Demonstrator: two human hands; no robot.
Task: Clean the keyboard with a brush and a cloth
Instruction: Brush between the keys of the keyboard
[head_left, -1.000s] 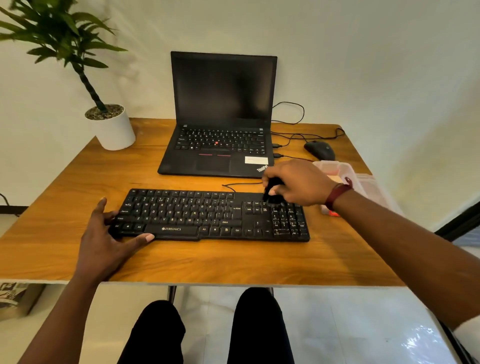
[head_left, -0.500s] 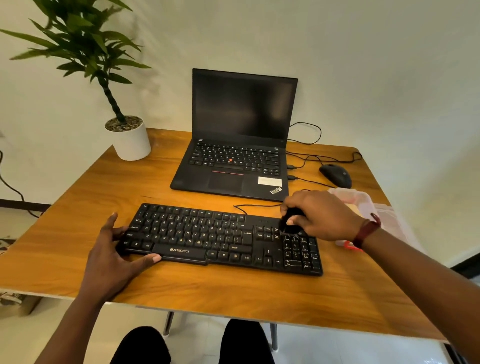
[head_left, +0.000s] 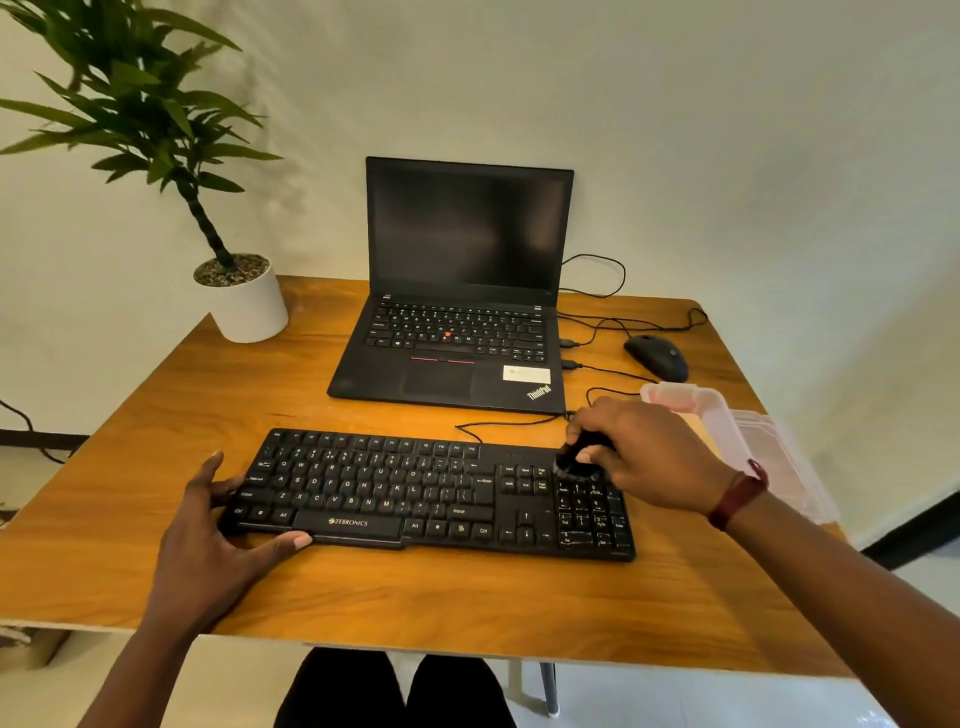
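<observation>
Head view: a person sits at a wooden worktop (head_left: 467, 608), knees just showing under its near edge
Keyboard: a black full-size keyboard (head_left: 431, 493) lies flat near the front of the worktop, long side across the view, its cable running off the back edge toward the laptop
Brush: a small black brush (head_left: 574, 460) stands bristles-down on the upper left corner of the number pad, at the right end of the keyboard
Right hand: the right hand (head_left: 644, 457) is curled round the top of the brush, fingers and thumb wrapped on the handle; a dark red band (head_left: 737, 496) sits on the wrist
Left hand: the left hand (head_left: 208, 545) lies spread at the keyboard's left end, fingers straight against its side, thumb along the front edge by the space bar; it grips nothing
Laptop: a black laptop (head_left: 457, 291) stands open behind the keyboard, screen dark
Mouse: a black mouse (head_left: 657, 356) rests right of the laptop, among thin black cables
Box: a clear plastic box (head_left: 753, 447) sits at the worktop's right edge, just behind the right wrist; what it holds I cannot make out
Plant: a leafy plant (head_left: 135, 104) in a white pot (head_left: 247, 312) stands at the far left corner
</observation>
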